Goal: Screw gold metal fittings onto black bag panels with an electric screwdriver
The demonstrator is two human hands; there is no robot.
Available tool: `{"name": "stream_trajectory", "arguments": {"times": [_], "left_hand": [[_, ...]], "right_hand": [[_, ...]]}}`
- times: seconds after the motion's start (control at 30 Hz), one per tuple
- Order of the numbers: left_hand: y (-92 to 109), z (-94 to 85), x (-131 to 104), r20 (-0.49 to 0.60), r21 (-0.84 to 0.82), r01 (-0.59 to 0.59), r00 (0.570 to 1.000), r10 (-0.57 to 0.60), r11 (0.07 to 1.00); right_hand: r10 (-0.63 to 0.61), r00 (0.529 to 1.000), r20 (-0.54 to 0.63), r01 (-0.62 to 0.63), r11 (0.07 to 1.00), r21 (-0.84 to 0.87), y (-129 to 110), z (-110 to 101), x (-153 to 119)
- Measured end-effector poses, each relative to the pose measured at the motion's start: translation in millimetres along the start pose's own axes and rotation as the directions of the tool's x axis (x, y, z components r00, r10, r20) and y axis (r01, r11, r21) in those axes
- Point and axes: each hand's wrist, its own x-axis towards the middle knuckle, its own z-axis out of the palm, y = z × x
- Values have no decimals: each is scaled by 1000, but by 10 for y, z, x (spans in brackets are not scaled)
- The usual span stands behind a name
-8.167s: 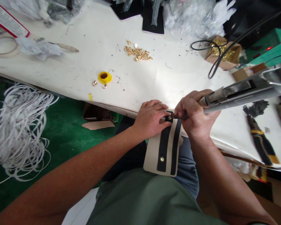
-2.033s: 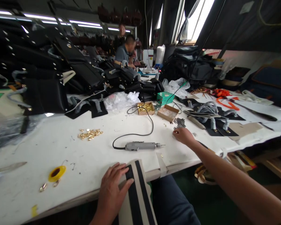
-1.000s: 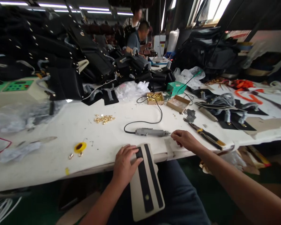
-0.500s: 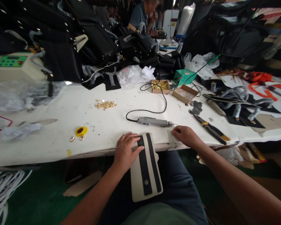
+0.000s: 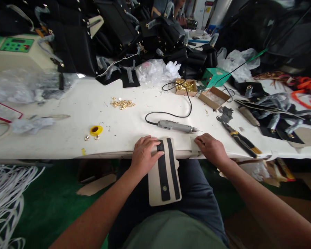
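A cream panel (image 5: 155,193) with two black strips leans from the table edge onto my lap. My left hand (image 5: 145,154) lies on its upper left part, thumb and fingers spread over one black strip. Near the table's front edge, my right hand (image 5: 209,147) is closed, its fingertips pressed together at a translucent strip of tape (image 5: 194,144); anything between them is too small to make out. Just beyond both hands lies a grey electric screwdriver (image 5: 175,126) with a black cord. Pliers (image 5: 242,140) rest to the right of my right hand.
On the white table (image 5: 129,131) are a pile of gold fittings (image 5: 123,103), a yellow ring (image 5: 95,130), a box of gold pieces (image 5: 186,87), an open cardboard box (image 5: 214,98) and a green box (image 5: 214,76). Black bags (image 5: 69,41) are heaped behind.
The view has tilted down and shifted left, so the table items appear higher and farther right. My left hand stays on the panel and my right hand stays closed at the tape.
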Motion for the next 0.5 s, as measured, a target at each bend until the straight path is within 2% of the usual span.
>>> {"name": "stream_trajectory", "arguments": {"times": [0.1, 0.23, 0.37, 0.5], "left_hand": [[9, 2, -8, 7, -6, 10, 1000, -10, 1000], [23, 1, -9, 14, -10, 27, 1000, -26, 1000], [38, -3, -10, 21, -24, 43, 999, -43, 999], [37, 4, -16, 17, -42, 52, 999, -52, 998]], "right_hand": [[-19, 999, 26, 17, 997, 79, 51, -46, 34], [16, 995, 99, -35, 981, 191, 138, -102, 155], [-50, 992, 115, 53, 998, -23, 115, -113, 191], [-120, 990, 75, 136, 950, -280, 33, -102, 155]]}}
